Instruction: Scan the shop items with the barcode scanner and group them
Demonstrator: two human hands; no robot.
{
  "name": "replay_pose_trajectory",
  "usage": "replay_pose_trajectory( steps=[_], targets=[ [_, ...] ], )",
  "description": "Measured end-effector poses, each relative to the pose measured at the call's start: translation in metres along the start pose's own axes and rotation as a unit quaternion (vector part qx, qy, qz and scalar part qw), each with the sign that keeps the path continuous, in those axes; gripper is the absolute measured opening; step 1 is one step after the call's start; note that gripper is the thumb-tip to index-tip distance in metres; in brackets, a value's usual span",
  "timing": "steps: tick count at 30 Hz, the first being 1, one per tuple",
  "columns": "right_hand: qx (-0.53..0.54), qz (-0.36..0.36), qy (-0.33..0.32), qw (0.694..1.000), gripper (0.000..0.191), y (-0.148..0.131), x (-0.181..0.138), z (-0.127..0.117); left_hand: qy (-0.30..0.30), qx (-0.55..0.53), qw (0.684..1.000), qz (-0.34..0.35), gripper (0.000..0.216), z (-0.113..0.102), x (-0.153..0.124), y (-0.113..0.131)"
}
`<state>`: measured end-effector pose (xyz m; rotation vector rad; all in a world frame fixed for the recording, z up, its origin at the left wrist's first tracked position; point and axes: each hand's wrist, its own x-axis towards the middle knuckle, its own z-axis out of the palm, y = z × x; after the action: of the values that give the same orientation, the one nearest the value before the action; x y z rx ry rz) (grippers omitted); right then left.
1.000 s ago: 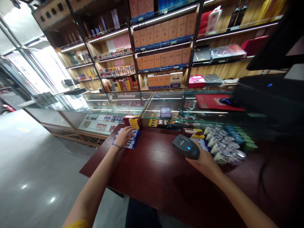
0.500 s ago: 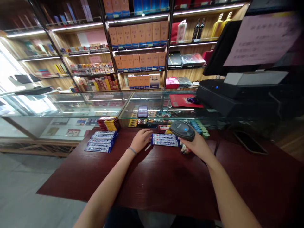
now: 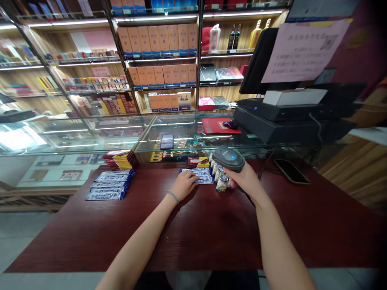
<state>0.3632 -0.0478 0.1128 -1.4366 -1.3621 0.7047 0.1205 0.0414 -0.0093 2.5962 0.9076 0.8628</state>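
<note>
My right hand [image 3: 242, 178] is wrapped round the handle of a dark grey barcode scanner [image 3: 227, 157], which has a blue light on top. The scanner's head points left, above small bottles [image 3: 221, 183] standing in a row. To its left, my left hand [image 3: 185, 185] lies with fingers stretched over the left part of some blue-and-white wrapped bars [image 3: 204, 175], touching them. Behind these bars are red-and-yellow boxes [image 3: 198, 162]. A second group of blue-and-white bars [image 3: 109, 185] lies at the left of the table, before a stack of red-and-yellow packs [image 3: 121, 160].
The dark red table [image 3: 193, 233] meets a glass display counter [image 3: 121, 131]. A black phone [image 3: 292, 171] lies at the right. Behind it stand a black monitor [image 3: 256, 60] and a black box-shaped unit [image 3: 272, 125]. A mouse [image 3: 230, 124] rests on a red mat [image 3: 208, 126].
My left hand has moved from beside the middle bars onto them. The scanner stays in my right hand, near the bottles. The whole view has shifted to the right.
</note>
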Motion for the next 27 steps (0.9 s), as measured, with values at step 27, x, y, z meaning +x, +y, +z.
replay_pose_trajectory(
  steps=[27],
  targets=[
    [-0.153,-0.096,-0.141,0.973,0.068,0.006,-0.027,0.091,0.192,-0.623,0.652,-0.388,0.017,-0.098,-0.067,-0.046]
  ],
)
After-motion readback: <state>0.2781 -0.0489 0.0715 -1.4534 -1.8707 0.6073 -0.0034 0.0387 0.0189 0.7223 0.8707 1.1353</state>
